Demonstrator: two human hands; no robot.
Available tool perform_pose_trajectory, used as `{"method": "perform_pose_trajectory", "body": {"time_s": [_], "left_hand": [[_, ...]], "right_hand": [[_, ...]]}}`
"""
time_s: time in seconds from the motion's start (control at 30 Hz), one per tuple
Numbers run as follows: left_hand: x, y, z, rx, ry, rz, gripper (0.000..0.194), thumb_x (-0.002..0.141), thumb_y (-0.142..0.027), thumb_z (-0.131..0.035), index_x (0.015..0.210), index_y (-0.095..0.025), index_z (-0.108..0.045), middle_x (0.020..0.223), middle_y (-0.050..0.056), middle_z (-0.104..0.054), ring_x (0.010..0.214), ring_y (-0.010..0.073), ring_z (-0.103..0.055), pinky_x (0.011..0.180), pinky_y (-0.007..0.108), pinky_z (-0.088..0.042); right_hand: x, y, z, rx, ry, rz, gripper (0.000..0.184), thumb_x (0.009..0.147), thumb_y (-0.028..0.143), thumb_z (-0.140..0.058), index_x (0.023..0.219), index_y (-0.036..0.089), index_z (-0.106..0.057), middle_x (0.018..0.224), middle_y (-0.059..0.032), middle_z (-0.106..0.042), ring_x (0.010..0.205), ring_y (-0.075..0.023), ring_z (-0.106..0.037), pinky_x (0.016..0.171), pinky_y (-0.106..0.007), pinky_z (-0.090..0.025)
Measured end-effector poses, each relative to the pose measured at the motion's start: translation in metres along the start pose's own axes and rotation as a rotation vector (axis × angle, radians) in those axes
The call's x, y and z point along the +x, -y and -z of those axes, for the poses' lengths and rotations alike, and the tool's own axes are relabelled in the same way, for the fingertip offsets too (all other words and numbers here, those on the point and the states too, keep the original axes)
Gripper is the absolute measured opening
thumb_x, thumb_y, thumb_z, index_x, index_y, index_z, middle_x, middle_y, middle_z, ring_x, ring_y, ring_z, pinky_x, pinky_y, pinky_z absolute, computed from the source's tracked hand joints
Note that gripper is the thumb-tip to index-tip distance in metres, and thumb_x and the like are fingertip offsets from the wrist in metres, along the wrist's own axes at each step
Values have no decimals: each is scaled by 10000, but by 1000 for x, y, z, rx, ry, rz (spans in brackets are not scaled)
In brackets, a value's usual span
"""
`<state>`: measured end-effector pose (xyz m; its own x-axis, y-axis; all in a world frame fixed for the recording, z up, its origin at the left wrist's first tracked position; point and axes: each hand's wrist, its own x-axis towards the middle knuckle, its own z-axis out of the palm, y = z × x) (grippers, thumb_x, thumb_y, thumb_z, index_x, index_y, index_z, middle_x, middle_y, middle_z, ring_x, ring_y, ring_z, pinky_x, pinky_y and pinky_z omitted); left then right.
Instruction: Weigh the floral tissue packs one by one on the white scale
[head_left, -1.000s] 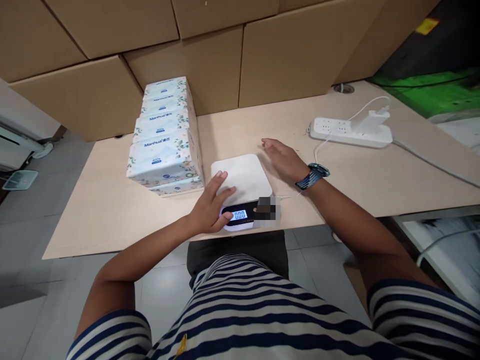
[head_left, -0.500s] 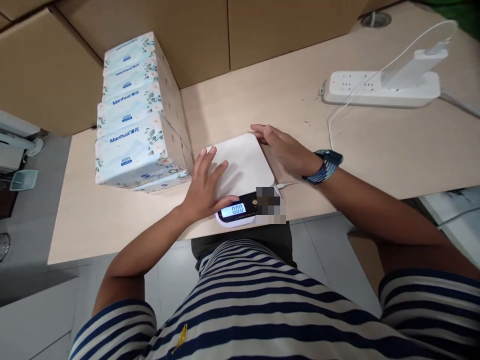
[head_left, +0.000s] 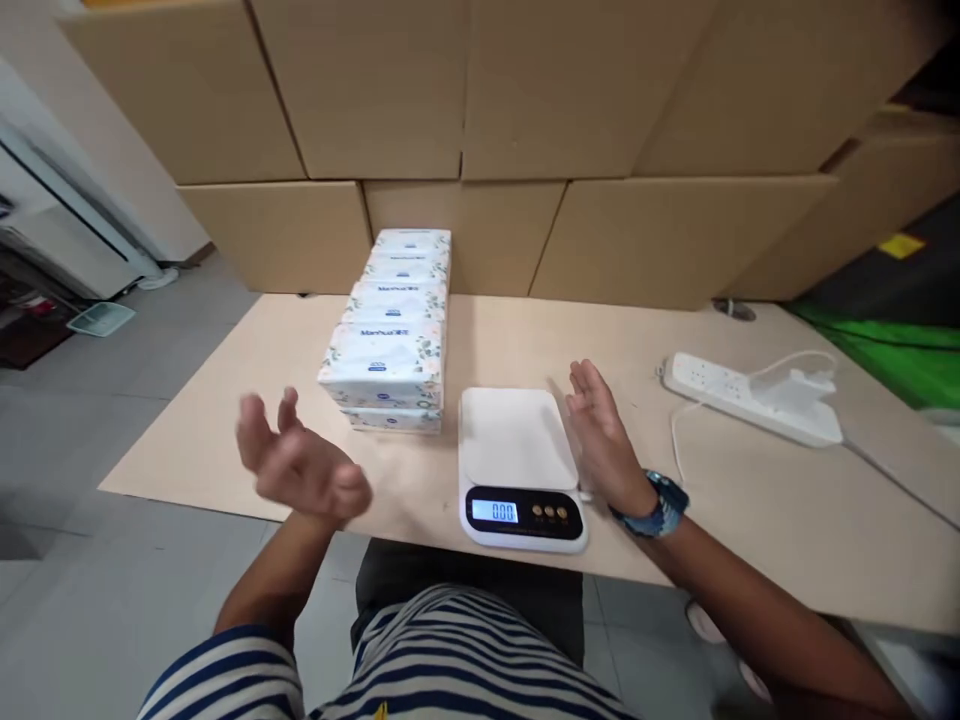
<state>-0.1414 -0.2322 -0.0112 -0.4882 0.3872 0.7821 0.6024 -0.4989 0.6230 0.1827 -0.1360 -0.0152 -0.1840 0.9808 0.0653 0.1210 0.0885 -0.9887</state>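
Note:
A white kitchen scale point(head_left: 517, 440) with a lit display reading zero sits at the near edge of a light wooden table point(head_left: 225, 420). My left hand point(head_left: 300, 465) hovers in the air left of the scale, palm up, fingers loosely curled and apart, holding nothing; it is a little blurred. My right hand point(head_left: 604, 440), with a blue watch on the wrist, stands edge-on just right of the scale platform, fingers straight, empty. A row of white tissue packs point(head_left: 390, 335) lies left of the scale, running toward the back.
Large cardboard boxes point(head_left: 465, 110) are stacked along the table's far side. A white power strip point(head_left: 742, 395) with a charger plugged in lies at the right, its cable trailing over the table. A green surface lies at the far right. Grey floor tiles lie on the left.
My left hand has lifted off the scale and swung left, palm up. My right hand has come off the platform's corner to stand beside it. The view tilted up and back.

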Motion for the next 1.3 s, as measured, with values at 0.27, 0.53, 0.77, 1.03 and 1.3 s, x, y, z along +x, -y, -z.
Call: {"method": "perform_pose_trajectory", "body": {"time_s": [0.27,0.53,0.77,1.03,1.3], "left_hand": [[37,-11,22,-78,35,846,1020,990,-872,-370,1769,-238,-192,1911,110,-39,1790,241,-31,1461,465,-158],[48,36,61,-19,-7,583,921,1067,-797,-138,1778,-294,160,1854,26,287,1702,128,251,1432,416,35],[-3,-1,39,61,461,257,962,1064,-769,-365,1788,-328,90,1897,92,112,1754,271,125,1426,565,18],[2,-76,22,-102,690,-339,1102,1033,-778,-436,1766,-270,211,1861,-12,265,1742,298,203,1451,567,-12],[-52,-58,-29,-351,1017,-36,1100,1067,-698,-499,1732,-320,292,1824,56,322,1771,293,52,1421,513,-259]], "right_hand": [[-20,44,-92,95,230,137,1151,963,824,-587,1781,412,110,1900,27,139,1775,-287,70,1447,-605,-88],[-14,41,-121,163,264,116,1117,957,844,-559,1754,508,147,1853,177,198,1766,-216,141,1461,-596,-10],[-16,47,-115,106,630,238,1232,935,796,-667,1785,393,130,1910,16,-36,1782,-278,-48,1459,-578,-66],[-40,33,-48,8,429,687,1073,988,803,-499,1791,405,90,1906,50,-117,1765,-345,-158,1464,-594,-167],[-46,-19,20,-90,106,478,760,1001,746,-415,1716,505,-326,1851,69,-323,1728,-327,-300,1395,-616,-349]]}}
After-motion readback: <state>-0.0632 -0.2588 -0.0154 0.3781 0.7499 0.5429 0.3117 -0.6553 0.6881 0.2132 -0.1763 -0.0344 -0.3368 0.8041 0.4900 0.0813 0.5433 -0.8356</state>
